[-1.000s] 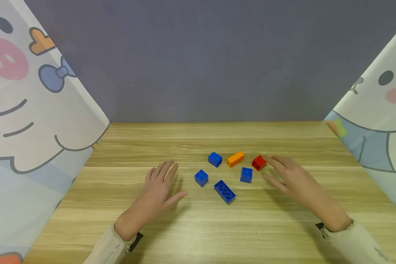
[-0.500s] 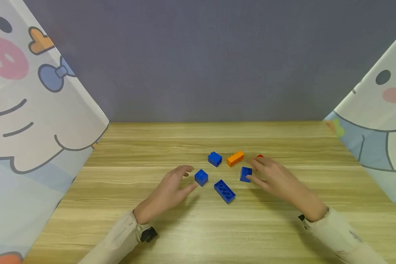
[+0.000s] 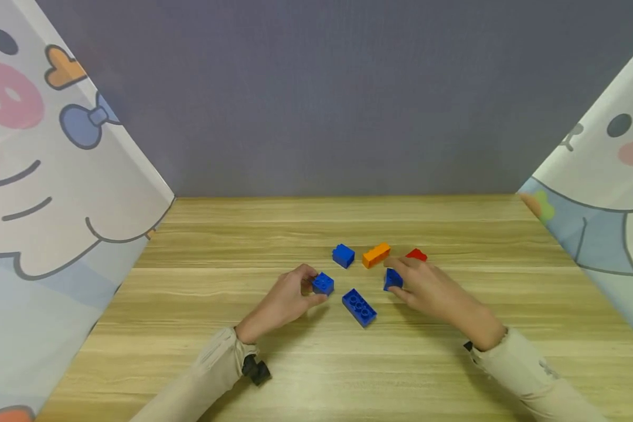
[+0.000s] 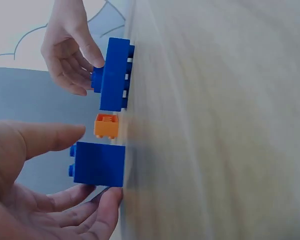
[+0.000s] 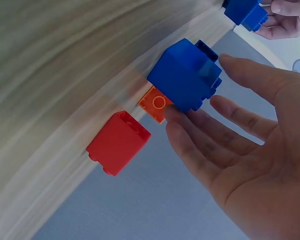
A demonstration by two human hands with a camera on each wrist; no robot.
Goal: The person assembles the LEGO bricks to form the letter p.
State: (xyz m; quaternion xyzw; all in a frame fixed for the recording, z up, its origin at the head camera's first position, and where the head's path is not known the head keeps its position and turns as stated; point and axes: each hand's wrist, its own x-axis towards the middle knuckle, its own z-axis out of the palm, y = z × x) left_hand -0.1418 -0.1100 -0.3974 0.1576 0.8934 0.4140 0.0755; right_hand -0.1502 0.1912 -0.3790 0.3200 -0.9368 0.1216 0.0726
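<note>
The left hand (image 3: 288, 298) and right hand (image 3: 434, 293) bracket the left blue brick (image 3: 323, 284) and right blue brick (image 3: 392, 281) respectively on the table (image 3: 232, 234), grip unconfirmed in both; uneven thumb pressure could tip either, and the right hand's closeness could disturb the red brick (image 5: 118, 143).

Plain dark-grey back wall (image 3: 316, 99), pale wood-grain tabletop (image 3: 358, 375), cartoon-printed side panels (image 3: 132, 217), soft light
</note>
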